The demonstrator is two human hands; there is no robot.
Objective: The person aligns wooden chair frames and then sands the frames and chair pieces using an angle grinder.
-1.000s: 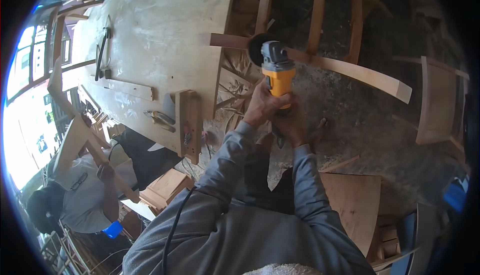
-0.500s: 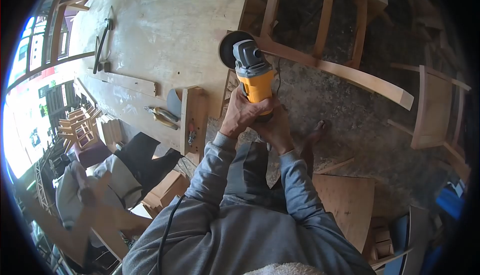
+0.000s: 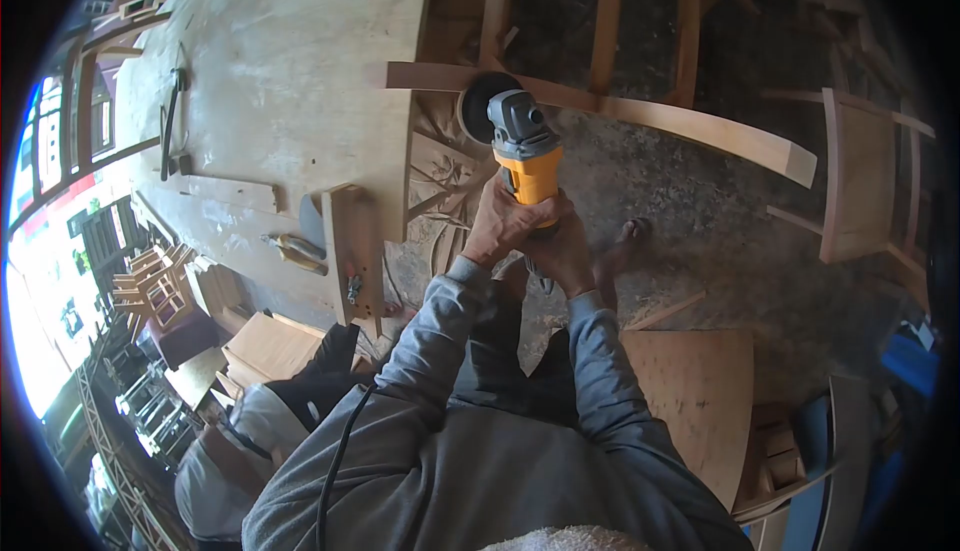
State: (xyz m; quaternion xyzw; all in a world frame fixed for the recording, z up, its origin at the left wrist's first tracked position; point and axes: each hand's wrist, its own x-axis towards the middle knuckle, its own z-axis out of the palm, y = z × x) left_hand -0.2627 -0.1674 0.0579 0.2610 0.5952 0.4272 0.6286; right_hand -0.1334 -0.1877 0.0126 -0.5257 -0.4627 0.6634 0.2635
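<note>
A yellow and grey angle grinder (image 3: 530, 166) with a dark round disc (image 3: 478, 111) is gripped by both hands. My left hand (image 3: 502, 223) wraps the grinder's body from the left side. Behind it, near the rear end, my right hand (image 3: 565, 254) is closed round the tool, its fingers partly hidden. The disc is at the near edge of a long, curved wooden chair leg (image 3: 690, 133); I cannot tell whether it touches. This leg belongs to a wooden frame (image 3: 603, 26), and its left end lies over the worktable's edge.
A plywood worktable (image 3: 300, 61) fills the left, bearing pliers (image 3: 297, 251) and a wooden block (image 3: 355, 256). Another wooden chair frame (image 3: 860, 176) lies at right, a curved plywood panel (image 3: 695, 401) below. Another person (image 3: 235, 461) is at lower left. A black cord (image 3: 340, 451) crosses my left sleeve.
The grinder has shifted right along the wooden leg, away from its left end. My view has also shifted, and the person at lower left has changed posture.
</note>
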